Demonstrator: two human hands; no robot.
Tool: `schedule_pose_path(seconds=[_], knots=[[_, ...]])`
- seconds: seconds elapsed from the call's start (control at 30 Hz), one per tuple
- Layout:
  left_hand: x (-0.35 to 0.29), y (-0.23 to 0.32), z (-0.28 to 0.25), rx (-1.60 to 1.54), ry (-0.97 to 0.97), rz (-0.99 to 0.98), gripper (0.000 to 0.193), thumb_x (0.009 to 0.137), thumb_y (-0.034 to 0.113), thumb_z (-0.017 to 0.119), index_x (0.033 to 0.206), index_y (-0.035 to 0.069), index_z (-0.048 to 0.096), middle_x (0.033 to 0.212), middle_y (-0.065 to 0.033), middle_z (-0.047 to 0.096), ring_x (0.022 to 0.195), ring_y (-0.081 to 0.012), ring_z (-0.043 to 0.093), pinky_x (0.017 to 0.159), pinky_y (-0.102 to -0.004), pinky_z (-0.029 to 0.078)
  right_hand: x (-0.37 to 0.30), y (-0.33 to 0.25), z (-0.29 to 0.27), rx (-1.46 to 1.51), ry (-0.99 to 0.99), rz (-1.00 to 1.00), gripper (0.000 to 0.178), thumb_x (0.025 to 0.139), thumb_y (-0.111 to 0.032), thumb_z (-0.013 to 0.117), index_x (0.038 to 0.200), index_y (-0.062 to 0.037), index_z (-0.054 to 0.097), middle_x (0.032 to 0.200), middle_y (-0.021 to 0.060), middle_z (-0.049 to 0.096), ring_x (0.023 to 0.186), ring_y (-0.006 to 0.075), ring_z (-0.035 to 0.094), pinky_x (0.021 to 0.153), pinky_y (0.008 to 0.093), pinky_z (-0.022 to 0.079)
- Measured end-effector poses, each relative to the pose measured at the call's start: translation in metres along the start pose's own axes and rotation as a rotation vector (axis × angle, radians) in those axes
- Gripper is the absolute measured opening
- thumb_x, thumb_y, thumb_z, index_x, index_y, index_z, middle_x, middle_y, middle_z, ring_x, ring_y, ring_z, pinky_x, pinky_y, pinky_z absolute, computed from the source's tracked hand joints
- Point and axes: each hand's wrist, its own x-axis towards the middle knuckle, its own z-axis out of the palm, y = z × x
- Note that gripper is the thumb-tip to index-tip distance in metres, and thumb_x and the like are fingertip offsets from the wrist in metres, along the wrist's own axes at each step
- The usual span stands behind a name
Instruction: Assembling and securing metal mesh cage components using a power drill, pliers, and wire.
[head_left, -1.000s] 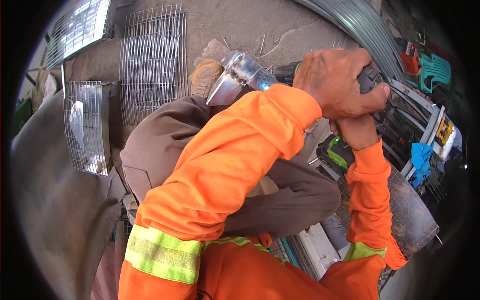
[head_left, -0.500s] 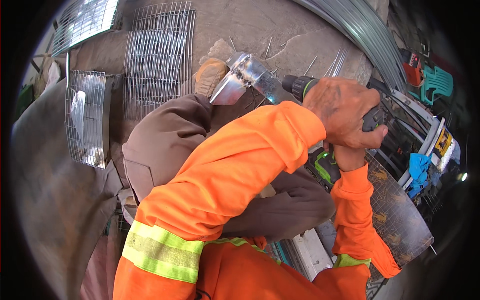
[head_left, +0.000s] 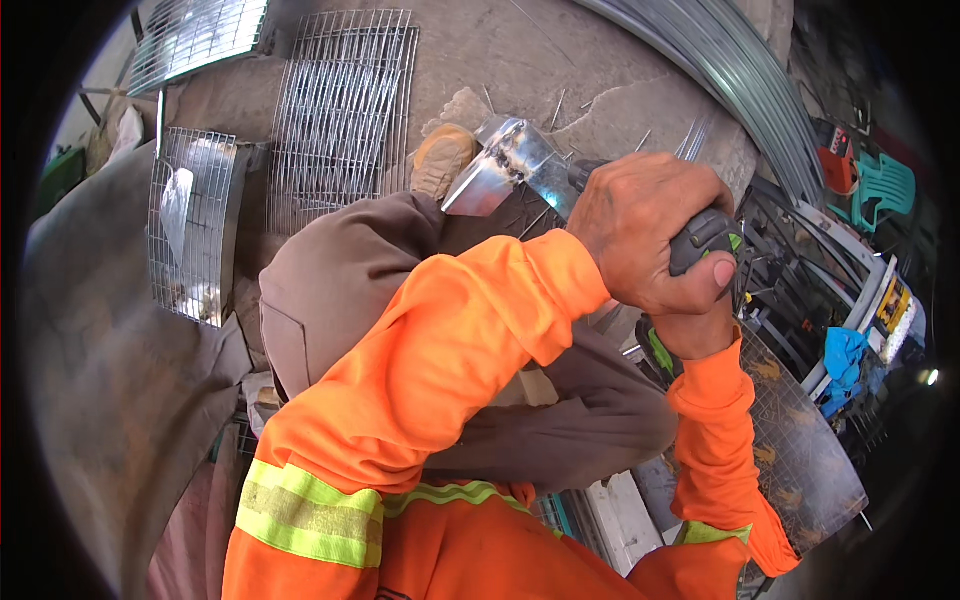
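Note:
A black and green cordless drill (head_left: 703, 240) is between my two hands. My left hand (head_left: 640, 225) is wrapped over its top, with the thumb lying along the rear of the body. Under it, my right hand (head_left: 700, 328) reaches up to the handle; most of its fingers are hidden. The battery end shows beside my right wrist. The drill's dark chuck (head_left: 583, 175) pokes out left of my left hand, close to a bent sheet-metal piece (head_left: 517, 160) with burnt weld marks. Its tip is hidden, so contact cannot be told.
My shoe (head_left: 443, 160) stands beside the metal piece. Wire mesh panels (head_left: 345, 110) lie at the far left, with another mesh-covered piece (head_left: 192, 225) nearer. Long metal strips (head_left: 720, 70) curve along the far right. A green plastic stool (head_left: 884, 187) and a blue cloth (head_left: 843, 360) are at right.
Both hands have moved left and slightly nearer with the drill, and its chuck is now mostly covered by my left hand. The whole view has shifted a little.

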Motion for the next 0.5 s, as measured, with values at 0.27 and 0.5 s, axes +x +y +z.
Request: schedule_pose_path(seconds=[0.27, 0.5], knots=[[-0.006, 0.002, -0.006, -0.015, 0.054, -0.084, 0.053, 0.079, 0.059, 0.06, 0.086, 0.006, 0.061, 0.074, -0.0095, 0.061, 0.068, -0.0316, 0.059, 0.067, -0.0411, 0.048, 0.001, -0.006, -0.001, -0.005, -0.005, 0.082, 0.032, 0.082, -0.017, 0.072, 0.107, -0.002, 0.058, 0.099, 0.0074, 0.064, 0.092, 0.0176, 0.062, 0.077, 0.034, 0.05], [-0.036, 0.009, -0.019, -0.003, -0.109, 0.058, 0.055, 0.08, 0.057, 0.061, 0.095, 0.005, 0.059, 0.085, -0.0091, 0.06, 0.073, -0.0297, 0.059, 0.067, -0.0383, 0.045, -0.029, 0.002, 0.006, -0.107, -0.041, 0.151, 0.04, 0.074, -0.027, 0.076, 0.104, -0.0053, 0.061, 0.088, 0.01, 0.069, 0.079, 0.0225, 0.068, 0.07, 0.0362, 0.052]])
